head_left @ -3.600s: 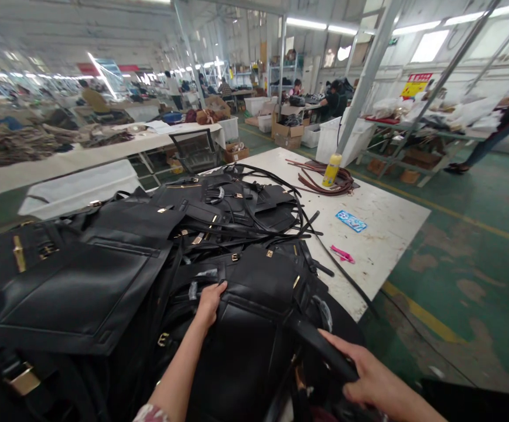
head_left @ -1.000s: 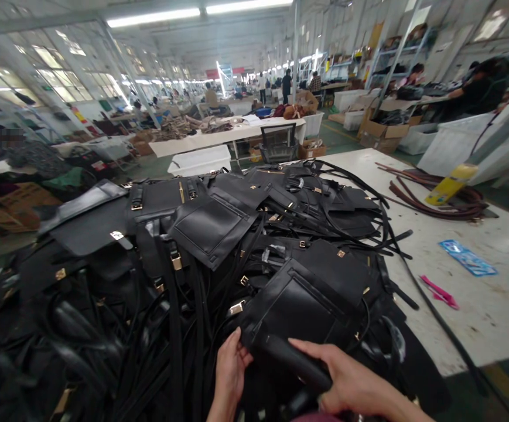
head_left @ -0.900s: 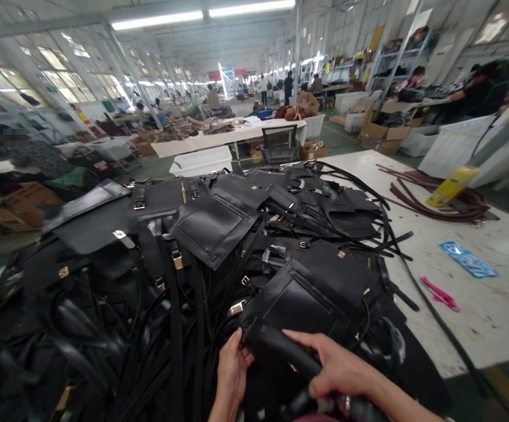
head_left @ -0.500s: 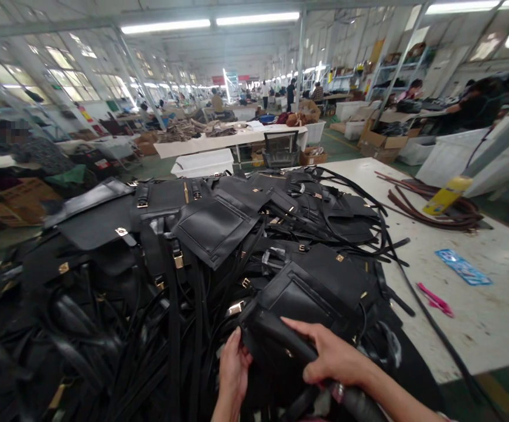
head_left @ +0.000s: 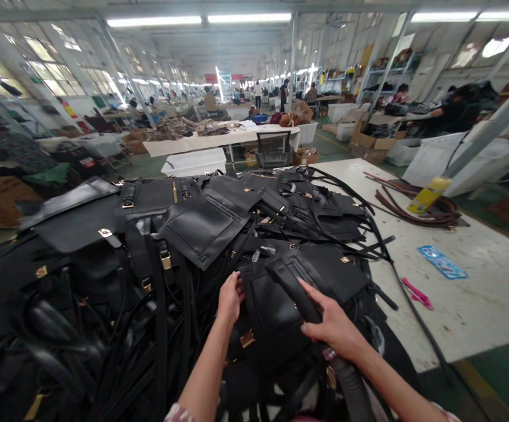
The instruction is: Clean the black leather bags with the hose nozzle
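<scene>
A black leather bag (head_left: 269, 308) with a stitched front panel and a gold clasp lies in front of me, on a heap of similar bags (head_left: 205, 225). At its upper left edge, the curled fingers of my left hand (head_left: 231, 298) pinch the leather; the fingertips are partly hidden. My right hand (head_left: 335, 322) is wrapped round a black tube (head_left: 309, 302) that looks like a vacuum nozzle. Its flat end lies over the bag's panel, and a ribbed grey hose (head_left: 351, 384) runs from it toward my body.
On the white table (head_left: 439, 316) to the right lie a pink tool (head_left: 417, 293), a blue patterned strip (head_left: 442, 262), a yellow bottle (head_left: 430, 194) and brown straps (head_left: 443, 218). Black straps trail over the table edge. A white bin (head_left: 195, 162) stands beyond the heap.
My left hand has moved up and away along the bag's edge. The bag's panel now lies more exposed with its gold clasp showing. The nozzle has shifted slightly farther up over it.
</scene>
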Demonstrator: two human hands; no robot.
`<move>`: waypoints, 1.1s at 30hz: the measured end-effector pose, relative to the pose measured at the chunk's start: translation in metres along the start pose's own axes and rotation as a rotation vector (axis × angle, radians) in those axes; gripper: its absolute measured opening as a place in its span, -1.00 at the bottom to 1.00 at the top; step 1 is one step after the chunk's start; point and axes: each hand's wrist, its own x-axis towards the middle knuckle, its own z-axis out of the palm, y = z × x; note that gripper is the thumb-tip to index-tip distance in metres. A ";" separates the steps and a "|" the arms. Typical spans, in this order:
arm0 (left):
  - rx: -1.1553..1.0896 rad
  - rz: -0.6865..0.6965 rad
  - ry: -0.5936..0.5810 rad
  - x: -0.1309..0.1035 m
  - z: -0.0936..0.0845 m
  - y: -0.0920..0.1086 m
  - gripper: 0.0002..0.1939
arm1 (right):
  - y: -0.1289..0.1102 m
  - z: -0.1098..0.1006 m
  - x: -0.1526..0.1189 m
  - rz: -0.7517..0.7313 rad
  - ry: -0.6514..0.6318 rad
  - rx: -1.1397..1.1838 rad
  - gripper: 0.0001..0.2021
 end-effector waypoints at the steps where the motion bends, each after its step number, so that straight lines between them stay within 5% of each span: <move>1: 0.027 -0.019 -0.019 -0.011 -0.005 -0.004 -0.57 | 0.004 -0.009 -0.007 0.029 0.020 -0.021 -0.21; 6: 0.300 -0.044 0.058 -0.092 -0.037 -0.063 -0.45 | 0.030 -0.035 -0.046 0.172 0.000 -0.071 -0.20; 9: 0.341 -0.162 0.033 -0.114 -0.042 -0.091 -0.57 | 0.033 -0.038 -0.065 0.219 -0.078 -0.081 -0.18; 17: 0.196 -0.278 -0.025 -0.100 -0.037 -0.100 -0.62 | 0.030 -0.032 -0.069 0.293 -0.403 0.025 -0.23; 23: 0.138 -0.251 0.011 -0.103 -0.031 -0.112 -0.63 | 0.056 -0.023 -0.041 0.317 -0.409 0.160 -0.12; 33: 0.118 -0.175 -0.062 -0.109 -0.019 -0.095 -0.63 | 0.045 -0.029 -0.045 0.253 -0.415 0.118 -0.14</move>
